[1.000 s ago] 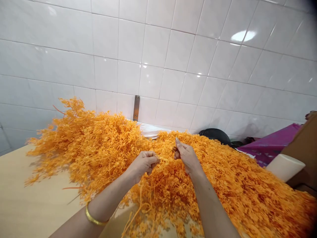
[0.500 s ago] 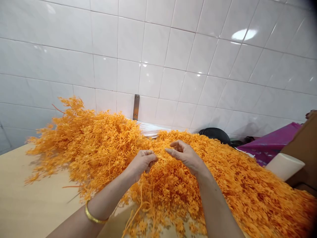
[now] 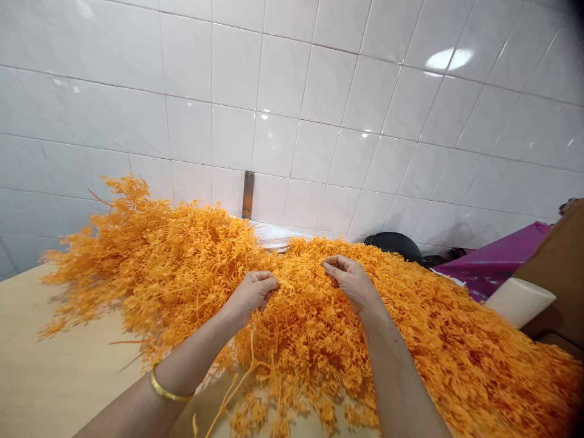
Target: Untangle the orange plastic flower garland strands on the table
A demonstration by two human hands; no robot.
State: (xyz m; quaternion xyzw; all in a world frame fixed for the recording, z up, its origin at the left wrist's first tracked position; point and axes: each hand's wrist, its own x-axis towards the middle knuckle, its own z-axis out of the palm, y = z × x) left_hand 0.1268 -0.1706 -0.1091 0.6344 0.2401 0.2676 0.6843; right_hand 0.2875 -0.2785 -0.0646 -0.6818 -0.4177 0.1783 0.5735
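A large heap of orange plastic artificial flowers [image 3: 310,322] with thin stems and small blooms lies in front of me. My left hand [image 3: 255,291], a gold bangle on its wrist, is closed in a pinch over the middle of the heap. From beneath it an orange flower stem [image 3: 246,371] trails down toward the near edge. To the right, apart from it, my right hand [image 3: 349,280] is raised over the flowers with thumb and fingertips pressed together. Whatever is between those fingertips is too small to make out.
Behind the heap stands a white tiled wall [image 3: 283,79] with a metal bracket [image 3: 247,194]. Black round plates [image 3: 395,244], a purple plastic sheet [image 3: 493,255], a white roll [image 3: 520,302] and a brown cardboard box [image 3: 556,274] are at the right. The pale tabletop [image 3: 45,365] shows at the left.
My right hand has moved slightly right and its fingers have closed into a pinch. My left hand has shifted a little left and up, widening the gap between the hands.
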